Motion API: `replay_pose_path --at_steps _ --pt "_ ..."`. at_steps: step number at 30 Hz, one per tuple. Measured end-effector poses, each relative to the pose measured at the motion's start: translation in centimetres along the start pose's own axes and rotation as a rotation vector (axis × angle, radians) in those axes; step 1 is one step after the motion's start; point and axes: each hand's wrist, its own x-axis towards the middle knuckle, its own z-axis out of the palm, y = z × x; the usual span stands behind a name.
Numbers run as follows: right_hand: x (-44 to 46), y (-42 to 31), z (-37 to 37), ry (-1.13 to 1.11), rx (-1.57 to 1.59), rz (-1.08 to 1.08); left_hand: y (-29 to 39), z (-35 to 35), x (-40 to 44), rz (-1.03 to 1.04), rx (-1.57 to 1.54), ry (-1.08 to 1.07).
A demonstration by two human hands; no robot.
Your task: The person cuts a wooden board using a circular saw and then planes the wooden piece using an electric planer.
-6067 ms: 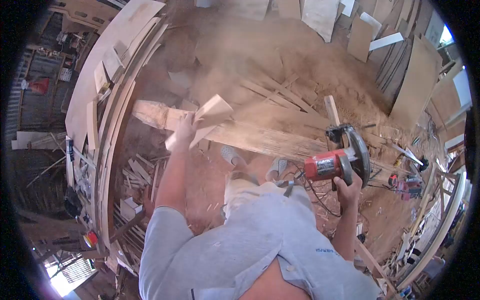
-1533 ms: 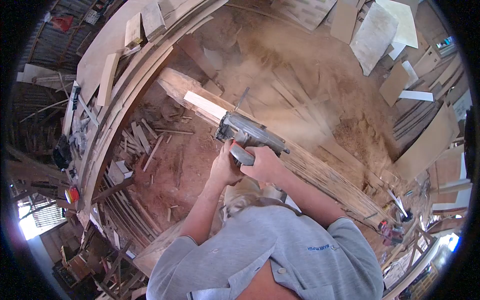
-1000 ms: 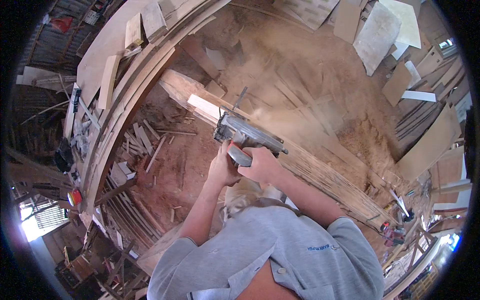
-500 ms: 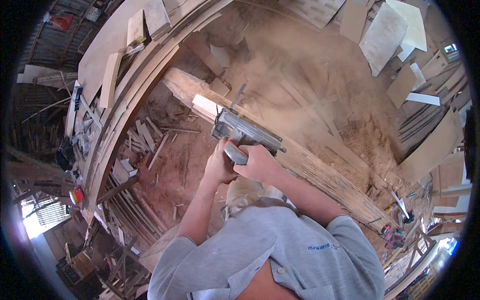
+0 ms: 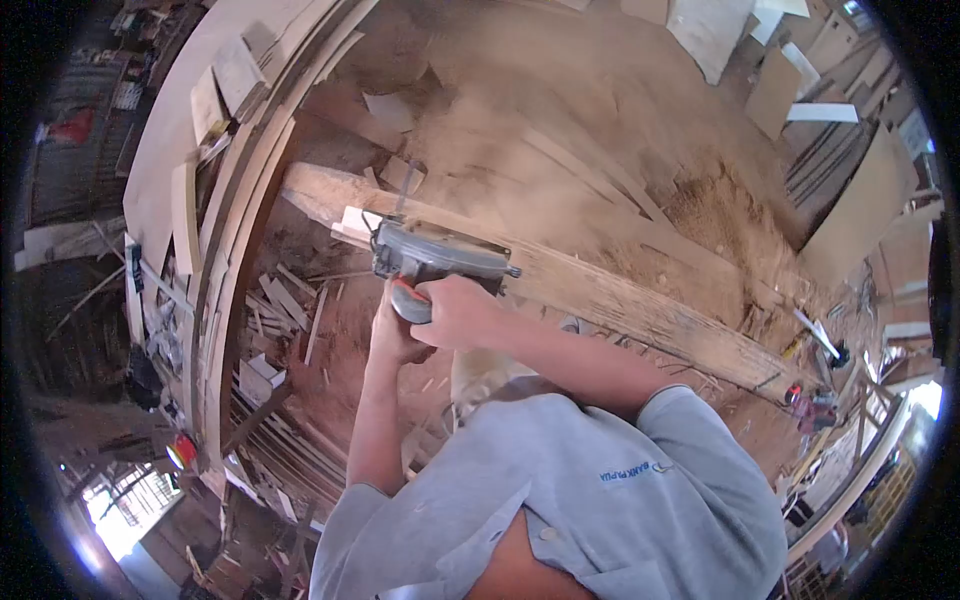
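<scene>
Both of my hands are on a power saw [image 5: 440,250] with a grey guard and a red body. My right hand [image 5: 455,312] is wrapped round its rear handle. My left hand [image 5: 392,332] is closed against the saw's near side, its fingers partly hidden behind the tool. Under the saw, a pale board [image 5: 352,222] shows only at its left end. It lies on a long rough timber beam [image 5: 620,300] that slants down to the right. Dust hangs in the air beyond the saw.
Stacked long boards [image 5: 235,230] curve along the left. A second red power tool [image 5: 815,412] sits by the beam's right end. Wood scraps [image 5: 285,300] lie on the ground at left. Panels [image 5: 850,200] lean at the right, and sawdust [image 5: 710,210] is heaped beyond the beam.
Earlier my left hand held a board and my right hand alone held the saw. Since then both hands have come to the saw, which has moved left along the pale board, leaving less of it showing.
</scene>
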Motion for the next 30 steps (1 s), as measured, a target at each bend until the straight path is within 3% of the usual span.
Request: replay_pose_path --at_steps 2,5,9,17,27,30 --pt "0.3 0.2 0.3 -0.019 -0.015 0.012 -3.4 0.2 0.6 0.03 -0.027 -0.012" --pt "0.5 0.3 0.7 -0.022 -0.028 0.015 -7.7 0.9 1.8 -0.149 -0.427 -0.008" --pt "1.3 0.2 0.9 0.008 -0.007 -0.004 -6.5 -0.2 2.0 -0.227 -0.671 -0.005" --pt "2.6 -0.4 1.5 0.005 -0.032 -0.011 -5.3 -2.0 2.5 -0.341 -0.755 0.02" --pt "4.3 -1.1 2.3 0.018 -0.032 -0.019 -2.9 -4.0 2.6 -0.064 -0.433 -0.03" --pt "5.1 -0.7 2.9 0.046 -0.061 -0.065 -5.3 -4.3 3.2 -0.012 -0.436 -0.003"
